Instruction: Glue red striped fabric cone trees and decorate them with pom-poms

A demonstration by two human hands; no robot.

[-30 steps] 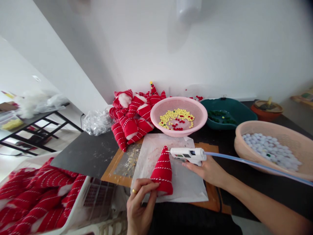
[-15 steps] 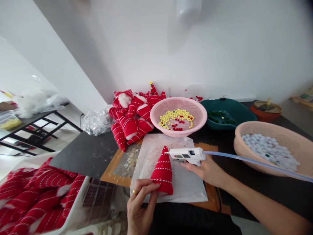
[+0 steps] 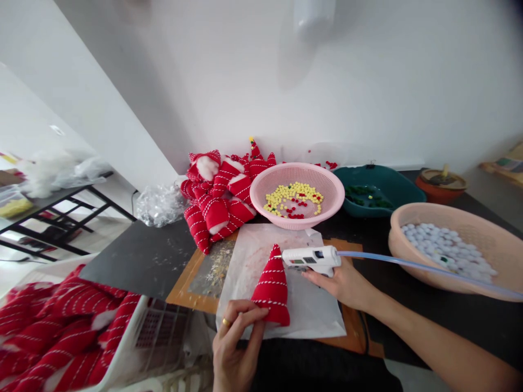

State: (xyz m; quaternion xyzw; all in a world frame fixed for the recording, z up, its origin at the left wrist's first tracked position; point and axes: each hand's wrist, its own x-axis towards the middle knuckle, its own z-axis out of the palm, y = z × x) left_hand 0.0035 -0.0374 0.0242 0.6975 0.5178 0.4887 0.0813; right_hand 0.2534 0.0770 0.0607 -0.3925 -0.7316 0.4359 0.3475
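Observation:
A red stuffed fabric cone [image 3: 273, 288] with white stitched stripes lies on a white paper sheet [image 3: 318, 313], its tip pointing away from me. My left hand [image 3: 239, 337], a gold ring on one finger, pinches the cone's wide base at its lower left corner. In my right hand [image 3: 347, 283] is a white glue gun [image 3: 312, 258], held level and pointing left. Its nozzle meets the cone's right side just below the tip; whether glue is coming out cannot be seen. A clear bluish glue stick [image 3: 388, 261] runs out of the gun's back toward the right.
Behind the paper stands a pink sieve basket [image 3: 256, 197] with yellow and red pompoms. Right of it are a teal bowl [image 3: 402, 188], a peach basket [image 3: 486, 223] of white pompoms and an orange pot [image 3: 441, 193]. Red cones [image 3: 216, 207] pile up behind; more fill a white crate [image 3: 122, 343].
The camera view has shifted very slightly. Both hands, the cone and the glue gun hold almost the same places, with the nozzle still at the cone near its tip.

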